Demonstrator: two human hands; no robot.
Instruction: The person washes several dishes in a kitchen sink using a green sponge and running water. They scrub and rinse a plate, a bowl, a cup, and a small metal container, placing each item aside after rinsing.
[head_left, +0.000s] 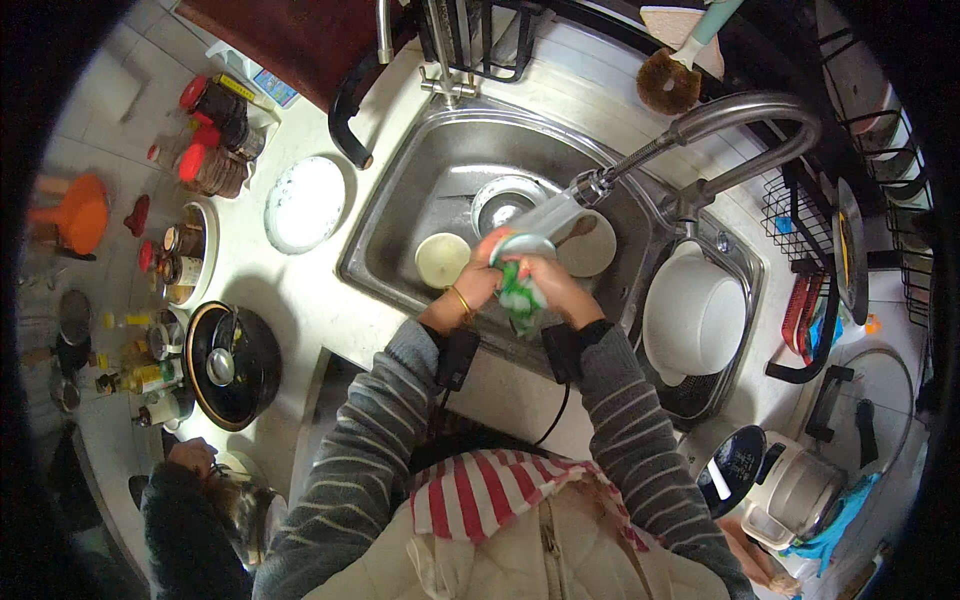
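Observation:
Over the steel sink (465, 142), my left hand (478, 279) grips a small bowl (531, 245) by its left side. My right hand (553, 283) presses a green and white cloth (517, 291) against the near side of the bowl; its fingers are blurred. A stream of water runs from the pull-out faucet head (592, 187) onto the bowl. Below, in the basin, lie a pale yellow bowl (442, 260), a patterned bowl (487, 196) and a whitish bowl (596, 251) with a brown utensil (583, 223) in it.
A white pot (686, 319) sits tilted in the smaller right basin. Left on the counter are a white plate (304, 204), a black pot (259, 375) with a ladle, and several jars (214, 165). Another person's sleeved arm (187, 517) reaches in at lower left.

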